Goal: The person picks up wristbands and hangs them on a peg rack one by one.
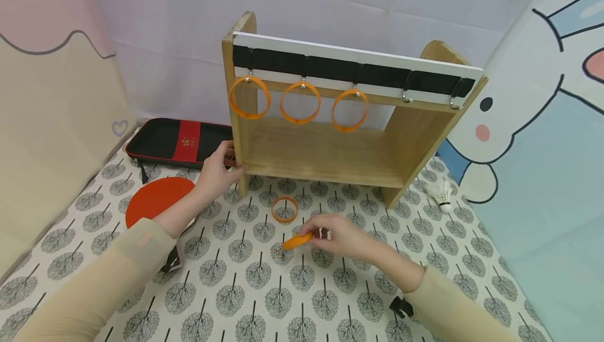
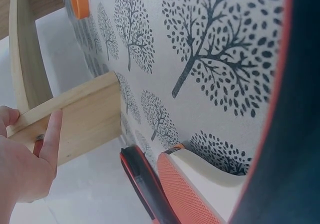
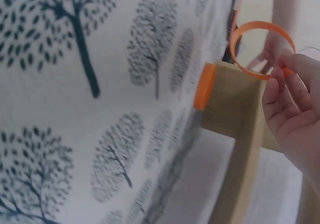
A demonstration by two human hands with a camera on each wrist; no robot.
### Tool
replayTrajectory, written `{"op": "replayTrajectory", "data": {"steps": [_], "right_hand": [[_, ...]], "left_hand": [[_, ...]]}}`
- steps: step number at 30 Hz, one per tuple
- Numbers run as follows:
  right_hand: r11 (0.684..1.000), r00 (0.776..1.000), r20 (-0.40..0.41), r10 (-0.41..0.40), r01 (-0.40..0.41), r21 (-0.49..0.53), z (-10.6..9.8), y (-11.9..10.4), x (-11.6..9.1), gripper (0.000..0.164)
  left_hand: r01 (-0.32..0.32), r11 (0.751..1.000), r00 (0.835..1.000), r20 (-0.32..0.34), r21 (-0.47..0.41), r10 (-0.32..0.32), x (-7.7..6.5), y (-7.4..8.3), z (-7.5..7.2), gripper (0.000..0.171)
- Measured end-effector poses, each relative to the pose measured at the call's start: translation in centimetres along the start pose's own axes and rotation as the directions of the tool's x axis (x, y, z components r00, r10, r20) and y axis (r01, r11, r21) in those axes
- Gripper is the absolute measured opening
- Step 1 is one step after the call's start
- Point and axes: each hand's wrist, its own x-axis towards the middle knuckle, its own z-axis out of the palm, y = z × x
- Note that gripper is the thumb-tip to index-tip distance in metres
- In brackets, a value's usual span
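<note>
My left hand [image 1: 219, 169] grips the left side panel of a wooden rack [image 1: 316, 153], thumb at the front edge. My right hand [image 1: 335, 234] pinches a thin orange ring [image 1: 297, 241] above the patterned cloth; the ring looks tilted in the head view and round in the right wrist view. Another orange ring [image 1: 284, 221] lies on the cloth in front of the rack. Three more hang from the rack's left and middle hooks: a left ring [image 1: 250, 116], a middle ring [image 1: 300, 121] and a right ring [image 1: 349, 129]. Two bare hooks [image 1: 407, 96] are at the right.
A black case [image 1: 212, 145] with a red band lies behind my left hand. The red table tennis bat [image 1: 158, 198] is partly under my left forearm. To the rack's right sits a white shuttlecock [image 1: 441, 194]. Fabric walls surround the cloth-covered surface.
</note>
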Motion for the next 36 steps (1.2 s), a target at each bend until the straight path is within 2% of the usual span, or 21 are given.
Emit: {"op": "replayTrajectory", "data": {"steps": [5,11,18,22,26,29,36], "right_hand": [[0.995,0.992,-0.092,-0.083,0.077,-0.063,-1.6,-0.4,-0.7,0.023],[0.979,0.954,-0.234,-0.188,0.162,-0.124,-4.0,-1.2,-1.4,0.025],[0.972,0.909,-0.349,-0.229,0.193,-0.133,-7.1,-3.1,-2.5,0.031],[0.965,0.866,-0.424,-0.264,0.238,-0.114,-9.0,-4.0,-3.4,0.031],[0.950,0.820,-0.480,-0.311,0.291,-0.117,-10.9,-4.4,-4.3,0.020],[0.939,0.791,-0.520,-0.324,0.334,-0.077,-12.2,-4.8,-4.7,0.015],[0.909,0.711,-0.624,-0.324,0.417,0.004,-15.0,-5.7,-4.9,0.017]], "left_hand": [[-0.001,1.000,1.000,0.001,0.007,0.001,0.0,0.0,-0.1,0.058],[0.004,1.000,1.000,0.000,0.000,-0.004,0.0,0.1,0.0,0.058],[0.001,1.000,1.000,0.007,-0.005,-0.001,0.1,0.0,0.0,0.058],[-0.004,1.000,1.000,0.004,-0.002,0.004,0.1,-0.1,0.1,0.058],[-0.007,1.000,1.000,0.006,0.000,0.007,0.2,-0.2,0.1,0.058],[-0.005,1.000,1.000,0.006,-0.001,0.005,0.2,-0.2,0.1,0.058],[-0.001,1.000,1.000,0.004,0.003,0.001,0.0,0.0,0.0,0.058]]}}
